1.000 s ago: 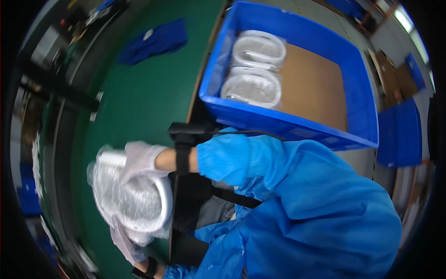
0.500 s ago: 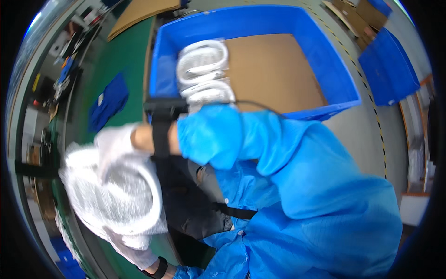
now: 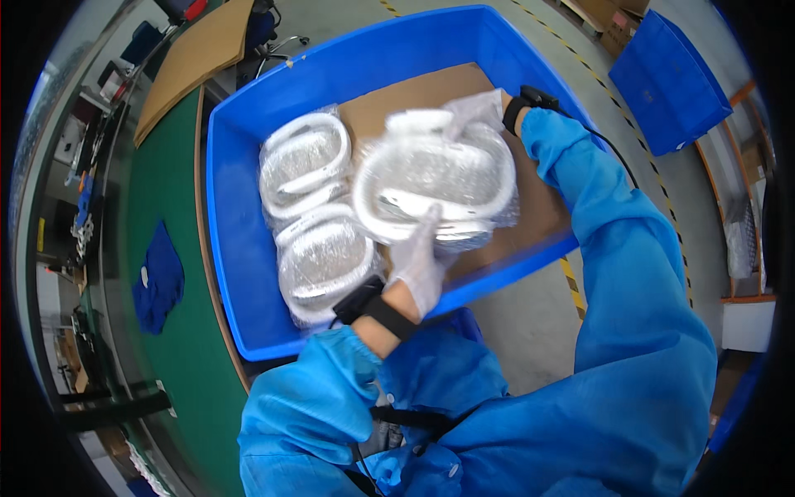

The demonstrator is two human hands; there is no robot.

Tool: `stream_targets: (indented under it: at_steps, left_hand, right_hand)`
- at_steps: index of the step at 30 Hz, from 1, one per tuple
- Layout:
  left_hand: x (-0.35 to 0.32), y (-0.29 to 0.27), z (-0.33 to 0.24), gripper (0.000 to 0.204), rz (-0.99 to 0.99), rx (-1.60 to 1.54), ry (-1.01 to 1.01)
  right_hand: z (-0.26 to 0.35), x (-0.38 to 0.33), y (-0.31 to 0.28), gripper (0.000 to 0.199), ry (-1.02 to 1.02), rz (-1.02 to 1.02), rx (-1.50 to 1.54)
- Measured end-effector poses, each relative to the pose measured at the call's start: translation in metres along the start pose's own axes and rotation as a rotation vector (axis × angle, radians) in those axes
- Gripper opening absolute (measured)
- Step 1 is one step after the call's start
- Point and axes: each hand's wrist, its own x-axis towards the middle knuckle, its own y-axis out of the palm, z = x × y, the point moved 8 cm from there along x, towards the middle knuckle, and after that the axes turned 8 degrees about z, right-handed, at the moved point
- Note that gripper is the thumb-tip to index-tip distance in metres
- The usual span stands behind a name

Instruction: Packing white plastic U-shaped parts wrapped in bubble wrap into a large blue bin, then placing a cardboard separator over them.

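Note:
Between my two gloved hands is a white oval frame [image 3: 447, 172] wrapped in clear plastic film, held over the blue bin. My left hand [image 3: 421, 261] grips its near edge, thumb on top and the other fingers underneath, out of sight. On the far right edge my right hand [image 3: 476, 113] is closed, its fingers partly hidden by the wrapping. To the left of it, two more film-wrapped white oval packs [image 3: 305, 161] lie one behind the other along the bin's left wall. The nearer wrapped pack [image 3: 325, 263] sits close to my left wrist.
The large blue bin [image 3: 225, 224] has brown cardboard [image 3: 431, 83] on its bottom. Left of it stands a green-topped bench [image 3: 161, 195] with a dark blue cloth [image 3: 159, 277]. Cardboard sheets [image 3: 195, 66] lie at its far end. Another blue bin [image 3: 669, 87] stands at right.
Both hands have carried the wrapped oval frame from over the bench on the left to above the blue bin. The view has turned, bringing the bin nearer the middle.

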Motion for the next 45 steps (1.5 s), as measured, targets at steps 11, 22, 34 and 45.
stream_targets:
  at_steps: [11, 22, 34, 45]
  left_hand:
    - [0.040, -0.042, 0.099, 0.059, 0.613, 0.384, -0.398]
    - [0.045, -0.006, -0.082, 0.059, 0.172, 1.927, 0.637]
    - [0.065, -0.046, -0.033, 0.086, 0.206, 2.100, 0.631]
    - [0.058, -0.049, -0.029, 0.082, 0.251, 2.120, 0.720]
  right_hand:
    - [-0.097, 0.055, -0.039, 0.063, 0.028, 0.099, -0.486]
    - [-0.038, 0.067, 0.030, 0.075, 0.083, 0.225, -0.941]
    - [-0.028, 0.038, 0.084, 0.071, -0.133, -0.434, -1.336]
    - [-0.004, 0.018, 0.124, 0.075, -0.251, -0.704, -1.600]
